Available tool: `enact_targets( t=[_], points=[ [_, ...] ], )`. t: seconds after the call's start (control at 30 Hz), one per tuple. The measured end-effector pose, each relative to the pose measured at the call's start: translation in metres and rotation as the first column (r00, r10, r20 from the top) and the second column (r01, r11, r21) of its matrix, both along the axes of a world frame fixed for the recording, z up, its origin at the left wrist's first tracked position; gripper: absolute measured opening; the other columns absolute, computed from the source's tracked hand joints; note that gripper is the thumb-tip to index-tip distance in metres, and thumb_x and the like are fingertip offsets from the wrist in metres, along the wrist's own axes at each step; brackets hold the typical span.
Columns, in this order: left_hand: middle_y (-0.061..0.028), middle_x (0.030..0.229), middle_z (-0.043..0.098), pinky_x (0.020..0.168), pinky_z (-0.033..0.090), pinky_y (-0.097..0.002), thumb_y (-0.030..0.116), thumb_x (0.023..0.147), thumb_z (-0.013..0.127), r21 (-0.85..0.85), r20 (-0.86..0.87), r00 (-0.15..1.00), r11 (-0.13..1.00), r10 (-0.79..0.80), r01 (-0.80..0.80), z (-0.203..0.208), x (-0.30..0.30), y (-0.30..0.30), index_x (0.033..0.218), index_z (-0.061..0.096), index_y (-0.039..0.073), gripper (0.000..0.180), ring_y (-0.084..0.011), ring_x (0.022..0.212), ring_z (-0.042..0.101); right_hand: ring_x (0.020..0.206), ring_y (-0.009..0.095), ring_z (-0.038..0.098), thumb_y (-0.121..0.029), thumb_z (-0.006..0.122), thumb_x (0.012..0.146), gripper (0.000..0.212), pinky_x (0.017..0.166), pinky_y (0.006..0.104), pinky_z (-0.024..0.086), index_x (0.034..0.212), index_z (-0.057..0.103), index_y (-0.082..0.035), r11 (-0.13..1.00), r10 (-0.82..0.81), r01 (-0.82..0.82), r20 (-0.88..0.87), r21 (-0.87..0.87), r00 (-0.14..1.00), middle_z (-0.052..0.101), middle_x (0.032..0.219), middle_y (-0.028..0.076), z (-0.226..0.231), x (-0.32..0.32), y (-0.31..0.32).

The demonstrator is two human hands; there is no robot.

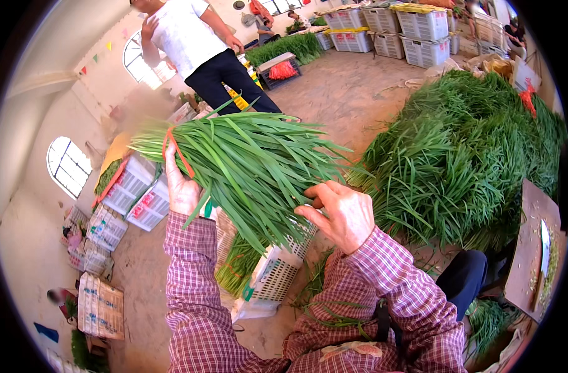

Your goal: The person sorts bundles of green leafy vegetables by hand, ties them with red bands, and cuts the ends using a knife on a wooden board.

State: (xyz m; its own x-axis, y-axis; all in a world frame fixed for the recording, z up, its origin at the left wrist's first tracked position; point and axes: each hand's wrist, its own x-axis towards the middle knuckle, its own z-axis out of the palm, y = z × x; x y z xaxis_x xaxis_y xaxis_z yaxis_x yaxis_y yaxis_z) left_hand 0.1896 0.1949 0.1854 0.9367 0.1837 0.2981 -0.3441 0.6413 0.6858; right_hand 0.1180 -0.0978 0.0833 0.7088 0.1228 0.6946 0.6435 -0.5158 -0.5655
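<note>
My left hand [183, 189] is closed around a bundle of garlic chives [253, 158], lifted in front of me. An orange-red band [181, 152] circles the bundle near its pale stem end, right by my left fingers. The long green leaves fan out toward the right. At the leaf tips, my right hand [343, 214] has its thumb and curled fingers drawn together in a pinch; whatever lies between them is too small to make out. Below the bundle stands a white perforated crate [277, 273] with more chives [240, 264] in it.
A large heap of loose chives [458, 161] lies at my right. Beside it, a board [526, 248] carries a knife [544, 248]. A person in a white shirt [183, 34] stands ahead. Stacked crates [424, 37] line the back; other crates [131, 186] stand left.
</note>
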Motion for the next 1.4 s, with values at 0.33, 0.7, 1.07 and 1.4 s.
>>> enact_targets(
  t=[0.33,0.7,1.07,1.4],
  points=[
    [-0.0035,0.123,0.062,0.099,0.048,-0.0460,0.027,0.087,0.068,0.122,0.078,0.996,0.991,0.043,-0.052,-0.011,-0.002,-0.017,0.124,0.060,0.018,0.039,-0.0238,0.117,0.057,0.063,0.006,0.051,-0.006,0.064,0.090,0.006,0.057,0.0214,0.043,0.087,0.060,-0.003,0.569,0.340,-0.169,-0.043,0.805,0.939,0.055,0.072,-0.001,-0.015,0.019,-0.005],
    [-0.0068,0.121,0.063,0.097,0.049,-0.0479,0.024,0.085,0.070,-0.068,-0.111,0.992,0.996,0.050,-0.058,-0.026,0.020,0.025,0.121,0.061,0.013,0.039,-0.0257,0.112,0.059,0.058,0.016,0.056,-0.014,0.065,0.088,0.012,0.055,0.0302,0.044,0.085,0.066,-0.002,0.917,0.313,-0.249,-0.173,0.312,0.934,0.059,0.071,0.009,-0.007,-0.014,-0.036],
    [-0.0056,0.126,0.059,0.101,0.046,-0.0463,0.029,0.089,0.067,-0.018,-0.054,0.998,1.000,0.016,-0.017,-0.025,0.005,-0.011,0.127,0.057,0.017,0.041,-0.0249,0.119,0.055,0.066,0.028,0.065,-0.026,0.069,0.084,0.020,0.060,0.0385,0.050,0.086,0.069,-0.006,0.964,0.030,0.010,-0.145,0.264,0.989,0.068,0.079,0.010,0.001,0.007,0.003],
    [-0.0038,0.116,0.065,0.098,0.048,-0.0451,0.023,0.082,0.075,-0.081,-0.042,0.998,0.995,0.057,-0.060,-0.024,0.005,-0.025,0.116,0.064,0.016,0.037,-0.0231,0.109,0.060,0.059,0.004,0.044,-0.012,0.064,0.090,0.012,0.053,0.0207,0.038,0.085,0.063,-0.001,0.640,0.262,-0.090,-0.106,0.763,0.959,0.054,0.068,-0.005,-0.016,0.025,0.013]
  ],
)
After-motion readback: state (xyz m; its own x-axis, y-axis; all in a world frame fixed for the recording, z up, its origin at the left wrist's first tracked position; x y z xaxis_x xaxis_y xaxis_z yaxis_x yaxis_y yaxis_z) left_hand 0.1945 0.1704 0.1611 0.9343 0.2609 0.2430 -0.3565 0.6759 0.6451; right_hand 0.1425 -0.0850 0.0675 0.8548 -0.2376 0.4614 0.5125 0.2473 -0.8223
